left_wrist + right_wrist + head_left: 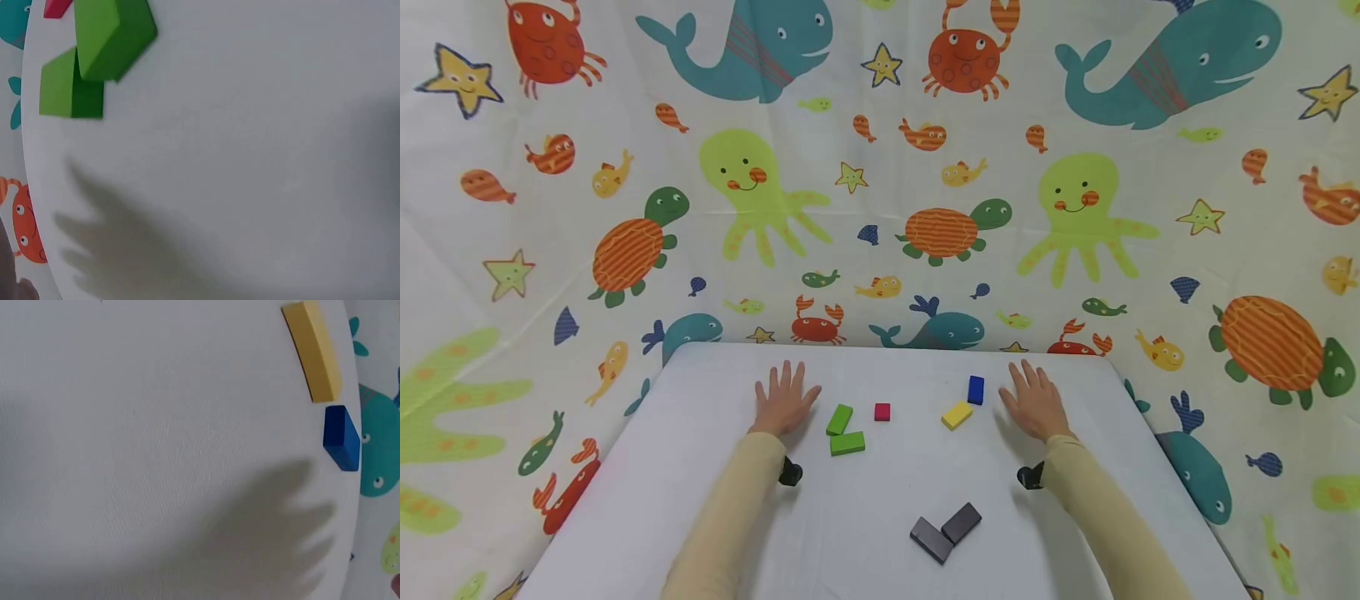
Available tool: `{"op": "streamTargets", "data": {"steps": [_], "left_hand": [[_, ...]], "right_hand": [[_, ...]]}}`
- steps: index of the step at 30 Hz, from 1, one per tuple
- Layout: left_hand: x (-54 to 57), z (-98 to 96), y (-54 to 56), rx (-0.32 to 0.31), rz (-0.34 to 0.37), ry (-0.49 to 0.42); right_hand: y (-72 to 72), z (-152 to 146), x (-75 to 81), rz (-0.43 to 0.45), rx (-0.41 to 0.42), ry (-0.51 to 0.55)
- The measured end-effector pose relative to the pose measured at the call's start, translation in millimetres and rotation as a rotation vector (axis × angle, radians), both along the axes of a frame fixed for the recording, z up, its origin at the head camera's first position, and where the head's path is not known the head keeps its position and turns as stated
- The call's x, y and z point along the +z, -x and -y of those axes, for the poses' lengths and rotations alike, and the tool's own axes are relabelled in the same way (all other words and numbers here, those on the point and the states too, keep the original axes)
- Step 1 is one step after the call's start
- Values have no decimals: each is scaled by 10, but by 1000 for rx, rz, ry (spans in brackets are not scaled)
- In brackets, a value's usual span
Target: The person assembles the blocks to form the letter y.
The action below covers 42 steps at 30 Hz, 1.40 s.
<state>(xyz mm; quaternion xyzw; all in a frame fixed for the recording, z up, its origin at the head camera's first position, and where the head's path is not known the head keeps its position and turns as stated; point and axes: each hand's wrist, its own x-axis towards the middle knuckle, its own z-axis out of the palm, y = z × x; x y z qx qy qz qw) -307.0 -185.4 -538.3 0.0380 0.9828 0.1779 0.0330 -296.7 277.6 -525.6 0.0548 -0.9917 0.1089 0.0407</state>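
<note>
My left hand (782,404), fingers spread and straight, is over the white table left of two green blocks. One green block (839,419) stands at a slant just behind the other green block (847,443). On the opposite side my right hand (1036,402) also has its fingers spread, with nothing in it. Nearest to it are a blue block (976,390) and a yellow block (957,415), which lie close together in the right wrist view too. A small red block (882,412) sits between the green pair and the yellow one. Both hands cast shadows on the tabletop.
Two dark grey blocks, one (932,540) angled against the other (962,523), lie toward the front of the white table (865,567). Behind and around the table hangs a curtain (880,183) printed with sea animals. A small black device (791,472) is on the left wrist.
</note>
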Motion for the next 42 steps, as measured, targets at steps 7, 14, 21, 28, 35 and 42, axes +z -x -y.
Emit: {"op": "streamTargets", "data": {"steps": [7,14,21,28,35,42], "left_hand": [[-10,-350,48,-183,-77,-120],[-73,-769,-3,-281,-111,-196],[-119,-989,-49,-286,-129,-138],[-114,-1092,-17,-267,-83,-127],[-99,-1126,-34,-286,-97,-150],[-58,-1169,-42,-307,-99,-174]], "right_hand": [[-21,201,-31,-26,75,64],[-72,409,-119,33,144,142],[-98,445,-221,45,154,201],[-106,464,-258,23,186,258],[-117,532,-292,57,166,290],[-120,594,-342,40,158,298]]}}
